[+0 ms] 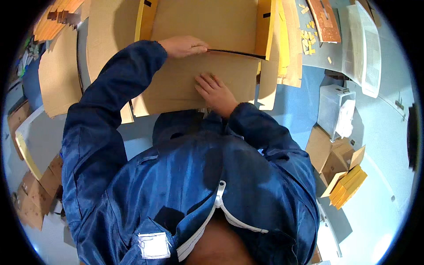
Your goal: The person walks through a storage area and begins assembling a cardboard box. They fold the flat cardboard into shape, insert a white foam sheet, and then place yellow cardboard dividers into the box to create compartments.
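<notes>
In front of me is a cardboard box or lined tray with yellow side walls [265,31] and a brown cardboard bottom [203,22]. A thin dark strip [240,53] runs across it, ending at the right wall. My left hand [183,46] is closed, its fingers pressed together at the strip's left end; the thumb side is partly hidden. Nearer to me, my right hand [216,93] lies with fingers slightly apart on a flat cardboard panel [172,88]. Nothing shows in that hand.
Cardboard sheets [59,70] lie at the left. Small yellow pieces [308,42] are scattered at the right, near a white rack [364,48]. A clear plastic bin [331,106] and an open carton [338,165] with yellow blocks [349,187] stand lower right.
</notes>
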Demonstrator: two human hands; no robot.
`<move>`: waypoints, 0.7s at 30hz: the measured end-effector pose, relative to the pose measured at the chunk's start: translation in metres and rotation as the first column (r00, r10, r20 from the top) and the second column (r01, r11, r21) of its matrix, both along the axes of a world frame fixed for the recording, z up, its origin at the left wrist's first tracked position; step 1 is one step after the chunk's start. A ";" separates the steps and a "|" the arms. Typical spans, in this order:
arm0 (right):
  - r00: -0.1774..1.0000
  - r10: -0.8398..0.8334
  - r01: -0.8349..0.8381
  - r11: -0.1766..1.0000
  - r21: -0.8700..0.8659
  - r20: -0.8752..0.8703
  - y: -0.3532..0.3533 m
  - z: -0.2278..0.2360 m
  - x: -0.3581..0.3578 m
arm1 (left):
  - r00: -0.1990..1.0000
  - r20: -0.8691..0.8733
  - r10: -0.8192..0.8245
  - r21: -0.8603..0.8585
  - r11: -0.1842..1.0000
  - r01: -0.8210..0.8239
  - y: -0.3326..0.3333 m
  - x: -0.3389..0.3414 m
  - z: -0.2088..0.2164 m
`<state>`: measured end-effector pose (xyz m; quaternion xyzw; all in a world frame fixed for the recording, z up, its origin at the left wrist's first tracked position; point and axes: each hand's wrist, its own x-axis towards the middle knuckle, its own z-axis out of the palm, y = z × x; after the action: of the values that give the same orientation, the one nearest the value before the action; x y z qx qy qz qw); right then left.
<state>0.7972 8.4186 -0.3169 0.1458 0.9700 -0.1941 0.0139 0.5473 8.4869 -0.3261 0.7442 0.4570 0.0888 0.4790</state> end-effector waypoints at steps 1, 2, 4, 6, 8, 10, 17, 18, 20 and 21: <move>0.999 -0.044 0.044 0.998 0.033 0.004 -0.001 0.002 0.009 | 1.000 0.004 0.007 0.005 1.000 -0.007 0.003 0.002 -0.002; 0.996 -0.087 0.087 0.994 0.065 0.007 -0.002 0.006 0.017 | 0.999 -0.013 0.049 -0.014 0.999 -0.049 0.003 0.008 0.001; 0.906 -0.420 0.421 0.891 -0.168 0.042 -0.008 0.023 0.041 | 0.991 -0.044 0.125 -0.049 0.991 -0.127 0.000 0.023 0.003; 0.705 -0.686 0.678 0.580 -0.452 0.177 -0.010 0.026 0.055 | 0.971 -0.040 0.236 0.086 0.969 -0.232 -0.002 0.034 -0.005; 0.439 -0.795 0.739 0.055 -0.671 0.418 -0.015 0.011 0.073 | 0.958 -0.049 0.282 0.136 0.952 -0.273 0.002 0.045 -0.006; 0.240 -0.899 0.482 -0.218 -0.848 0.368 -0.022 -0.022 0.084 | 0.956 -0.111 0.272 0.107 0.959 -0.261 0.015 0.051 0.005; 0.134 -0.888 -0.115 -0.455 -0.883 0.440 -0.017 -0.022 0.073 | 0.962 -0.155 0.226 0.077 0.973 -0.216 0.027 0.054 0.010; 0.144 -0.882 -0.098 -0.464 -0.880 0.449 -0.014 -0.021 0.066 | 0.960 -0.124 0.250 0.087 0.967 -0.240 0.027 0.055 0.009; 0.199 -0.856 -0.125 -0.506 -0.854 0.478 -0.005 -0.014 0.052 | 0.950 -0.067 0.306 0.102 0.949 -0.298 0.022 0.055 0.007; 0.242 -0.836 -0.166 -0.536 -0.828 0.493 -0.001 -0.010 0.047 | 0.948 -0.093 0.303 0.122 0.949 -0.292 0.022 0.053 0.007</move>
<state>0.8442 8.4173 -0.3272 0.4616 0.1132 -0.8159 -0.3292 0.6006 8.5093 -0.3191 0.6949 0.5845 0.1432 0.3938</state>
